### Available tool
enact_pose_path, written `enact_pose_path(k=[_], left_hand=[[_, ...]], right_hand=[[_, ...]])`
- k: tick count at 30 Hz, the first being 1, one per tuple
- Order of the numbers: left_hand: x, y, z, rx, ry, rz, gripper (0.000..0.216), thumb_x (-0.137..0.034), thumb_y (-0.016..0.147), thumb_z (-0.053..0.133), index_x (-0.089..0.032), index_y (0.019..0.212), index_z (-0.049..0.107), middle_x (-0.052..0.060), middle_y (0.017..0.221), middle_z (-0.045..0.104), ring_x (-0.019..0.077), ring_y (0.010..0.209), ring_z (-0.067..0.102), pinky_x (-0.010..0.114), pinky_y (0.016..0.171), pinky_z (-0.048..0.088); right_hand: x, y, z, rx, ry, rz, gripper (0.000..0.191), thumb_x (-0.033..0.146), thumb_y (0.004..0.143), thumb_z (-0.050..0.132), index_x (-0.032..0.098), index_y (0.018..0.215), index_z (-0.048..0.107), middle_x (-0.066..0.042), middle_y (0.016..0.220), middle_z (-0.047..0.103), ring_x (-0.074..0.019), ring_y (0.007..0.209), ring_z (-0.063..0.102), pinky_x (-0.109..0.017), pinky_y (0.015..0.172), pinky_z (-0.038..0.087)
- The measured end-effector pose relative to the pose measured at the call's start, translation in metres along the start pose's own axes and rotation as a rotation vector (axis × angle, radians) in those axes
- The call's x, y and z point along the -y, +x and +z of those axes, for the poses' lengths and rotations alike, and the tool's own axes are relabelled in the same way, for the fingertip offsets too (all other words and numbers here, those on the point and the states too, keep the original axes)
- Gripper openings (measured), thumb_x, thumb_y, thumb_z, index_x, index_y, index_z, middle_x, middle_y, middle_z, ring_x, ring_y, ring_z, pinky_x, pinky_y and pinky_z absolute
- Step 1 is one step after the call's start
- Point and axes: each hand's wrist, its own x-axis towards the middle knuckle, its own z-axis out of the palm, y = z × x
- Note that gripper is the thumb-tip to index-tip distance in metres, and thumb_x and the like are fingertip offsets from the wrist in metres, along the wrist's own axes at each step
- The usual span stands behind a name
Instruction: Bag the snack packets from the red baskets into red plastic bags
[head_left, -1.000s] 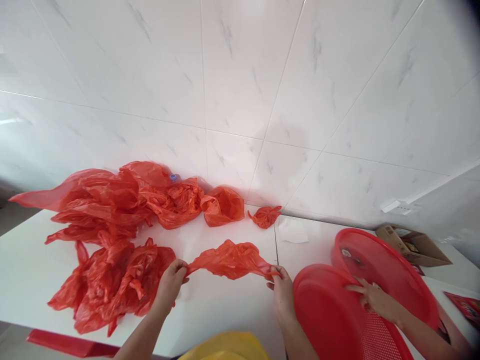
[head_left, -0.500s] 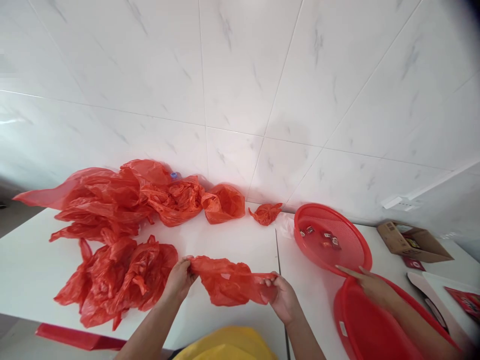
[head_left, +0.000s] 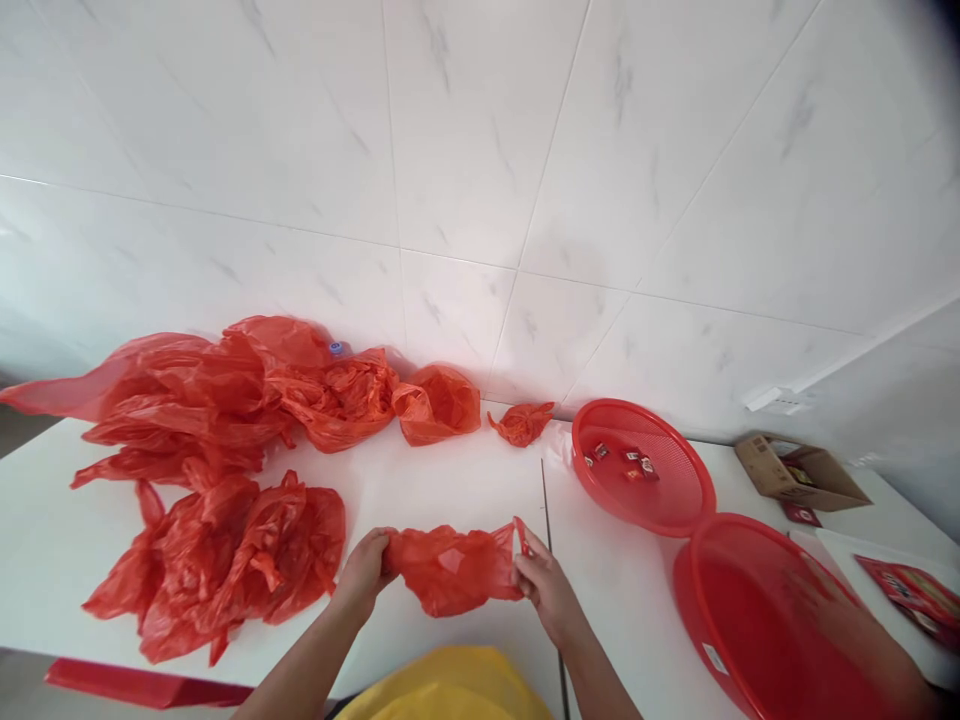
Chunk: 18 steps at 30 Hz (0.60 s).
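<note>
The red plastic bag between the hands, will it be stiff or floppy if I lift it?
Probably floppy: the red plastic bag droops, crumpled, between the left hand and right hand. Likely light, since its film looks thin and see-through.

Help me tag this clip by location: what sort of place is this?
Probably an indoor workroom, perhaps for packing or sorting: crumpled red plastic bags, round red plastic baskets and an open brown cardboard box rest on white tables.
</note>
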Motion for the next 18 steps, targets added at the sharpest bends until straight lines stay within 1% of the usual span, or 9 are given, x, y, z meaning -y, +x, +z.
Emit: enact_pose_path(k=[3, 5, 6, 7, 9, 11, 14, 16, 18], left_hand=[[-0.017, -0.011, 0.011, 0.047, 0.092, 0.098, 0.007, -0.019, 0.068, 0.061, -0.017, 0.073, 0.058, -0.004, 0.055, 0.055, 0.0112, 0.049, 0.051, 0.024, 0.051, 0.046], [-0.039, -0.026, 0.02, 0.062, 0.126, 0.242, 0.012, -0.026, 0.07, 0.063, -0.019, 0.078, 0.059, -0.005, 0.061, 0.056, 0.0119, 0.056, 0.053, 0.025, 0.06, 0.047], [-0.052, -0.034, 0.024, 0.057, 0.141, 0.347, 0.014, -0.029, 0.072, 0.062, -0.021, 0.083, 0.059, -0.004, 0.066, 0.058, 0.0123, 0.063, 0.055, 0.025, 0.066, 0.048], [-0.063, -0.042, 0.027, 0.027, 0.213, 0.568, 0.017, -0.03, 0.075, 0.061, -0.021, 0.088, 0.06, -0.002, 0.073, 0.061, 0.0143, 0.07, 0.057, 0.027, 0.07, 0.048], [-0.078, -0.055, 0.029, -0.018, 0.386, 0.883, 0.017, -0.031, 0.075, 0.06, -0.022, 0.09, 0.061, 0.002, 0.084, 0.065, 0.0184, 0.081, 0.06, 0.031, 0.077, 0.047], [-0.077, -0.056, 0.027, 0.033, 0.57, 0.922, 0.015, -0.028, 0.074, 0.059, -0.023, 0.088, 0.063, 0.002, 0.077, 0.066, 0.0191, 0.075, 0.06, 0.03, 0.072, 0.046], [-0.053, -0.042, 0.016, 0.141, 0.654, 0.589, 0.023, -0.026, 0.07, 0.058, -0.024, 0.093, 0.063, -0.005, 0.053, 0.056, 0.0156, 0.05, 0.05, 0.025, 0.053, 0.039], [-0.032, -0.03, 0.006, 0.109, 0.598, 0.443, 0.025, -0.029, 0.069, 0.058, -0.025, 0.093, 0.062, -0.007, 0.049, 0.051, 0.0141, 0.045, 0.043, 0.024, 0.048, 0.034], [-0.017, -0.025, -0.001, 0.113, 0.566, 0.367, 0.018, -0.032, 0.068, 0.059, -0.024, 0.084, 0.062, -0.007, 0.05, 0.05, 0.0141, 0.046, 0.043, 0.023, 0.048, 0.032]], right_hand=[[0.028, -0.012, 0.015, -0.072, -0.453, -0.061, 0.074, 0.028, 0.081, 0.053, 0.02, 0.148, 0.023, -0.001, 0.077, 0.061, -0.0143, 0.064, 0.051, -0.03, 0.066, 0.045], [0.058, -0.027, 0.025, -0.199, -0.668, -0.329, 0.073, 0.027, 0.08, 0.054, 0.024, 0.147, 0.025, -0.006, 0.101, 0.062, -0.0189, 0.084, 0.057, -0.037, 0.08, 0.047], [0.072, -0.035, 0.029, -0.297, -0.726, -0.522, 0.07, 0.027, 0.08, 0.056, 0.025, 0.144, 0.029, -0.009, 0.115, 0.058, -0.0218, 0.097, 0.056, -0.041, 0.089, 0.044], [0.083, -0.043, 0.031, -0.41, -0.753, -0.699, 0.066, 0.027, 0.08, 0.057, 0.024, 0.141, 0.034, -0.011, 0.124, 0.053, -0.0245, 0.106, 0.053, -0.045, 0.094, 0.042], [0.09, -0.051, 0.03, -0.547, -0.756, -0.916, 0.063, 0.026, 0.079, 0.058, 0.021, 0.139, 0.037, -0.015, 0.126, 0.052, -0.0277, 0.112, 0.051, -0.048, 0.095, 0.041], [0.078, -0.049, 0.023, -0.441, -0.827, -0.798, 0.061, 0.023, 0.077, 0.058, 0.023, 0.136, 0.042, -0.012, 0.111, 0.06, -0.0258, 0.099, 0.057, -0.044, 0.087, 0.046], [0.044, -0.038, 0.008, -0.093, -0.818, -0.21, 0.074, 0.018, 0.073, 0.054, 0.026, 0.144, 0.033, -0.002, 0.085, 0.065, -0.0175, 0.071, 0.059, -0.032, 0.071, 0.049], [0.028, -0.034, 0.0, -0.069, -0.655, -0.051, 0.08, 0.019, 0.074, 0.052, 0.026, 0.148, 0.021, 0.001, 0.082, 0.064, -0.0152, 0.069, 0.058, -0.028, 0.071, 0.046], [0.023, -0.036, -0.003, -0.116, -0.502, -0.065, 0.081, 0.023, 0.077, 0.051, 0.027, 0.15, 0.015, 0.002, 0.083, 0.062, -0.0145, 0.072, 0.055, -0.027, 0.073, 0.045]])
